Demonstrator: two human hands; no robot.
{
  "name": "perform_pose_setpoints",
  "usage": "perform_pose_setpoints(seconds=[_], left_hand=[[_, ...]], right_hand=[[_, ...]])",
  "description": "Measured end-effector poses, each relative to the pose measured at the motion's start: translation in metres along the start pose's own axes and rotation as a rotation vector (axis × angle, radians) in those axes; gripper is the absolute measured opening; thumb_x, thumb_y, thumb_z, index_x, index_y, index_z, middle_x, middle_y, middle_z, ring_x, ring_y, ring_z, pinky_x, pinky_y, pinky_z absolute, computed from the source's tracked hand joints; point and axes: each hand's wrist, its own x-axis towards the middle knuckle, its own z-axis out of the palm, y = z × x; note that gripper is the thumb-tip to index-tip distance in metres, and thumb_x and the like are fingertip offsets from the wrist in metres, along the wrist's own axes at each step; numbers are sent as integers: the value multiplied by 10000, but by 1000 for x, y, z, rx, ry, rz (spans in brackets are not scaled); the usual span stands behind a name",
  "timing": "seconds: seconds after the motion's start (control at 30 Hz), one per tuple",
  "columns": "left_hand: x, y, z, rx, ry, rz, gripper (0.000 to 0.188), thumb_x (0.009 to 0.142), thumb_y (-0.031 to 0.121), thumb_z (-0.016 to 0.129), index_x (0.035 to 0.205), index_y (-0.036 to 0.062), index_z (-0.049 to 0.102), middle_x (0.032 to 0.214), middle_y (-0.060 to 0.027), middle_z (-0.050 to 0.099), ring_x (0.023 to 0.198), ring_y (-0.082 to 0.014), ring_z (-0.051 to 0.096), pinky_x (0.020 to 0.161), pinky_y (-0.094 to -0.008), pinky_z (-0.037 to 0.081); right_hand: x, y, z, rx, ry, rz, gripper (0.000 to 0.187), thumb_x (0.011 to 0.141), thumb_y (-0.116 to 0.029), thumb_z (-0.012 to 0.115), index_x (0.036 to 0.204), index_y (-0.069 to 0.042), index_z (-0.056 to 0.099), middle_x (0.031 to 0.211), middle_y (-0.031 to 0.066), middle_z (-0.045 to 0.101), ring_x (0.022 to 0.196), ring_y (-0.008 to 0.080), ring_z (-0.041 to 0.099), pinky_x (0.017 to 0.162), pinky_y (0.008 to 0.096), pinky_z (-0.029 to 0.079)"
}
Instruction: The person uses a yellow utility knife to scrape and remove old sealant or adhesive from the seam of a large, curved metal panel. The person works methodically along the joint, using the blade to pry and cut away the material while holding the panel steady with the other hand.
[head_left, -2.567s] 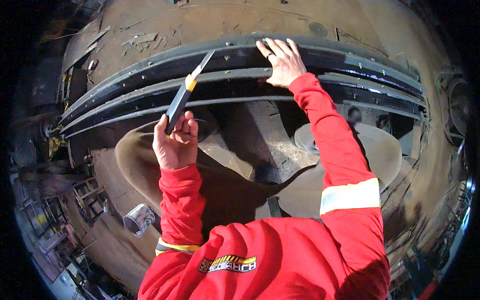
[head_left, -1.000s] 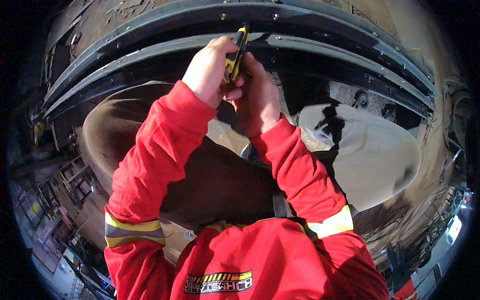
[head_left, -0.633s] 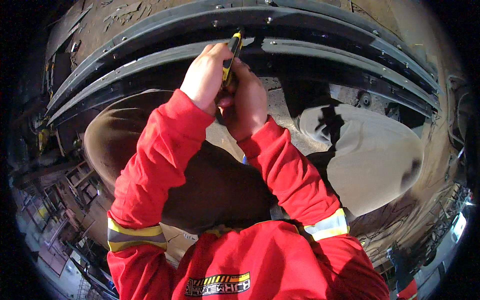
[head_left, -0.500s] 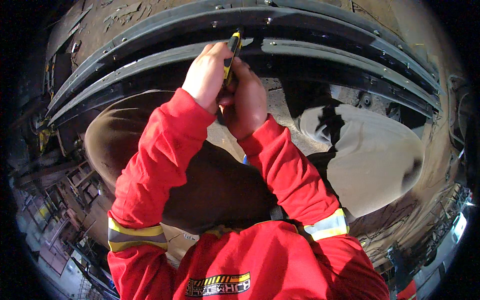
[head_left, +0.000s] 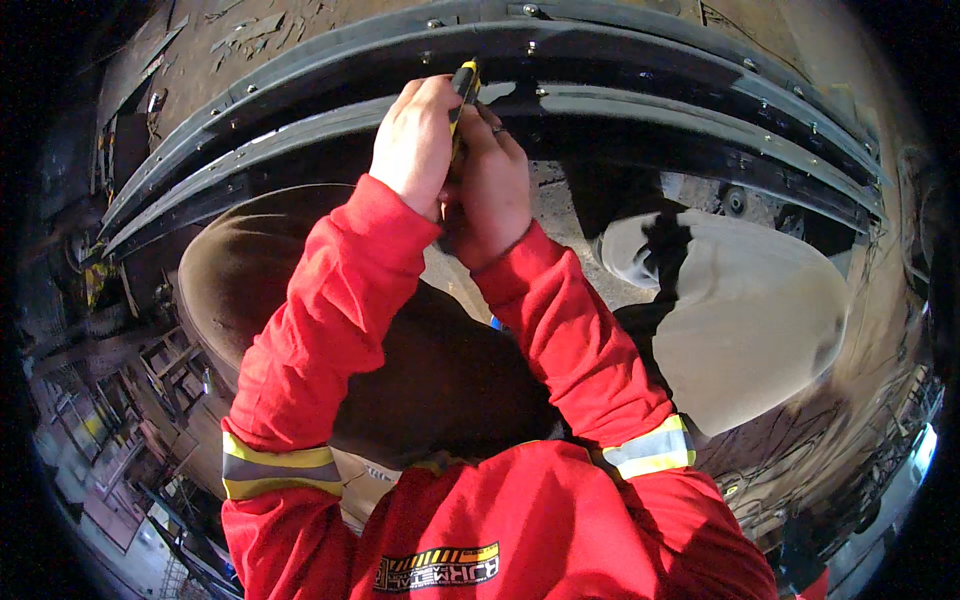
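My L hand is closed around a utility knife, yellow & black, which I keep w/ its yellow front end upward & leaning slightly to the R. My R hand is pressed close to it from the other side, fingers bent; whether these fingers are also clamped on the handle, I cannot tell, bc the palms hide most of it. The two hands are together, approx. in the middle of the upper half of the view, thumbs' side inward. The blade I cannot make out. Knife's front end lies, as seen from above, over the dark strip btw. the pale edges of the long metal beams, which run across in front of me, L to R; if it touches them is not clear. Bolts stand along these beams in rows. My red sleeves come from below, each w/ a reflective band. My L knee is in brown shade, my R knee is in strong sun, & both are spread apart below the beams. Btw. the legs is seen a grey patch of floor, partly w/ shadow, & near the R knee a small dark round part.
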Motion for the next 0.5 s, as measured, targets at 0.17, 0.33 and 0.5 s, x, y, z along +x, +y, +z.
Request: perform_pose_setpoints(seconds=[0.17, 0.33, 0.5], left_hand=[[9, -2, 10, -188, 53, -183, 178, 847, 83, 522, 982, -5, 599, 975, -196, 610, 913, -351, 594, 788, -389, 486], [14, 5, 9, -118, 79, -208, 140, 849, 71, 522, 941, -8, 592, 977, -211, 608, 915, -382, 591, 785, -414, 488], [11, 37, 4, -315, 82, -330, 150, 853, 83, 517, 939, -18, 587, 968, -219, 607, 888, -372, 590, 763, -407, 483]], right_hand=[[3, -4, -1, -87, -12, -28, 212, 985, -228, 463, 1036, -86, 612, 778, 15, 599, 636, 112, 562, 542, 261, 423], [2, -11, 6, -56, 2, 39, 203, 984, -226, 469, 1007, -85, 613, 758, 12, 593, 627, 110, 562, 542, 263, 421], [7, -3, 4, -19, -15, -46, 187, 977, -213, 483, 986, -76, 610, 782, 14, 603, 639, 120, 569, 543, 272, 422]])
